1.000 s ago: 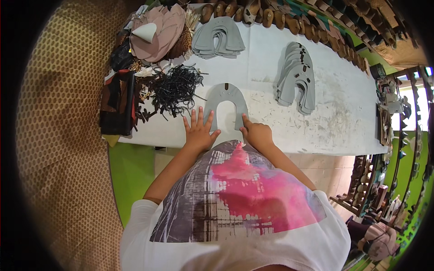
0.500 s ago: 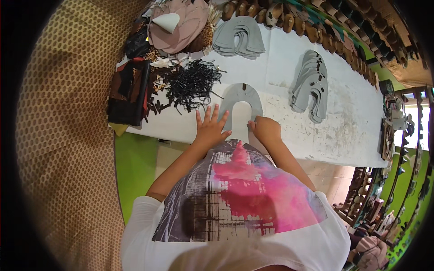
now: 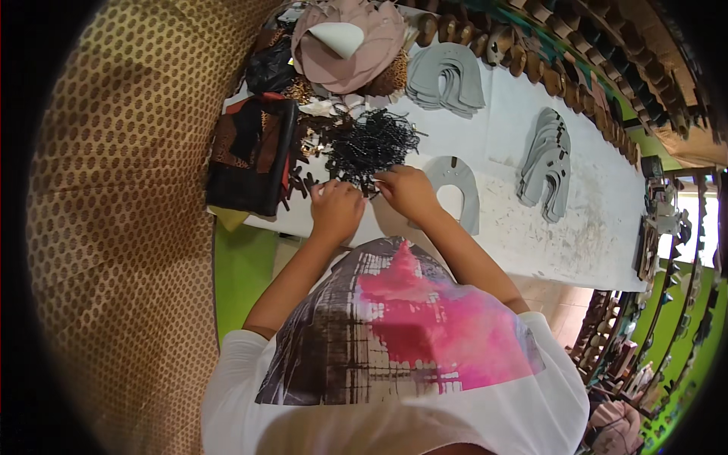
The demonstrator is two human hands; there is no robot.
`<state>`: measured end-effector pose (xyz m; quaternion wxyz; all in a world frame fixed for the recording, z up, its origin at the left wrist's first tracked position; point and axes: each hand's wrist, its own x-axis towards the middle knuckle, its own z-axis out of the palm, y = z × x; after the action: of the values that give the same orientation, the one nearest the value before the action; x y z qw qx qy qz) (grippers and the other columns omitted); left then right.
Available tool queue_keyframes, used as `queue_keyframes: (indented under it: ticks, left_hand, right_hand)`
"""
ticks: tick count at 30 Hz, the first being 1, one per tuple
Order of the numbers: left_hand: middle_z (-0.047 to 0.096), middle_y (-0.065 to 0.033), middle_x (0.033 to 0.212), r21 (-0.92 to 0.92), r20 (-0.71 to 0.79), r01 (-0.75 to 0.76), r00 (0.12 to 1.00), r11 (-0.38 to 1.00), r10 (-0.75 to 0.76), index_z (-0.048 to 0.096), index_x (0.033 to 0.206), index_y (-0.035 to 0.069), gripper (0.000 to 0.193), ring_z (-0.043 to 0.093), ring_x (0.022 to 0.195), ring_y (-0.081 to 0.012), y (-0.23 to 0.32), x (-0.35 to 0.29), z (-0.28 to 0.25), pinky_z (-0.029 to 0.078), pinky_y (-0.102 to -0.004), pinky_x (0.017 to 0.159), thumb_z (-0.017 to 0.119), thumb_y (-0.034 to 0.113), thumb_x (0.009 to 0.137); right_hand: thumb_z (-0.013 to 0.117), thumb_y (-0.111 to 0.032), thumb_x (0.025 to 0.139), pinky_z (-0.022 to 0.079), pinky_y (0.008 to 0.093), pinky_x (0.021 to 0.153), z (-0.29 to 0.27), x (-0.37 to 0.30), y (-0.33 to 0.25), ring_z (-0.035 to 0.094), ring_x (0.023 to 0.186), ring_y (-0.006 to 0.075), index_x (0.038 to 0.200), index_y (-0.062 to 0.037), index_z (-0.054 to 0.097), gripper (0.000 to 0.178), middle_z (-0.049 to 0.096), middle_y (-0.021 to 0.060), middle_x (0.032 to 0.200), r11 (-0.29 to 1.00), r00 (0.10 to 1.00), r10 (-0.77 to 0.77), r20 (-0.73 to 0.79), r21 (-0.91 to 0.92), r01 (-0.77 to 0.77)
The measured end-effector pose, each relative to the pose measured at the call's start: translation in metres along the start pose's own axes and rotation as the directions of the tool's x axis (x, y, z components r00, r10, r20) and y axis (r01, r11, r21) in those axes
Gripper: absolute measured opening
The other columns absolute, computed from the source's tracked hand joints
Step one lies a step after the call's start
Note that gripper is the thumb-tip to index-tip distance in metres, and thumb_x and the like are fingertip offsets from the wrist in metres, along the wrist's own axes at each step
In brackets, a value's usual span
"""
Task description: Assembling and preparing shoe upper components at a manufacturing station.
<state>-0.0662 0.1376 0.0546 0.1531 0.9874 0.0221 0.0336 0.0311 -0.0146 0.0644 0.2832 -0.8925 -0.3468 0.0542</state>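
Note:
Both my hands are at the near edge of a tangled heap of thin black cords (image 3: 371, 144) on the white-covered table. My left hand (image 3: 337, 211) is closed, its fingers curled down beside the heap. My right hand (image 3: 409, 191) has its fingers pinched together at the heap's front right edge. What either hand holds is too small to make out. Just right of my right hand lies a flat grey horseshoe-shaped piece (image 3: 465, 193) with a small dark mark at the top of its curve. My right forearm passes close by its near end.
Grey horseshoe-shaped pieces lie in a back stack (image 3: 446, 76) and an overlapping right-hand row (image 3: 546, 171). A black and brown folded bundle (image 3: 254, 159) lies at left. Pink petal-like pieces with a pale cone (image 3: 341, 42) stand behind the cords. Brown shoe forms (image 3: 535, 70) line the back.
My left hand has gone from spread flat to curled. My right hand has left the grey horseshoe-shaped piece and moved left to the black cords. The view has shifted left.

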Motion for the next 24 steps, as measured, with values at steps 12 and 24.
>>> queue_keyframes:
  ticks: [12,24]
  left_hand:
    - [0.050,-0.0043,0.117,0.029,-0.051,0.162,0.986,0.986,-0.161,0.062,0.102,0.017,0.030,0.039,0.117,-0.0260,-0.071,-0.008,-0.026,0.020,-0.0557,0.098,0.066,0.018,0.073]
    - [0.053,-0.0013,0.118,-0.239,-0.130,0.003,0.991,0.971,-0.035,0.069,0.077,0.015,0.011,0.036,0.120,-0.0290,-0.091,0.005,-0.030,0.013,-0.0532,0.101,0.068,0.024,0.071]
  right_hand:
    - [0.062,-0.022,0.071,0.041,0.0350,0.071,0.073,0.047,-0.045,0.052,0.083,0.0223,0.083,-0.0178,0.069,0.014,0.054,0.0035,0.080,0.941,0.947,-0.314,0.060,-0.110,0.319]
    - [0.066,-0.015,0.072,0.044,0.0348,0.068,0.058,0.037,-0.059,0.056,0.076,0.0254,0.078,-0.0102,0.065,0.008,0.057,0.0069,0.075,0.973,0.997,-0.055,-0.056,0.222,0.067]
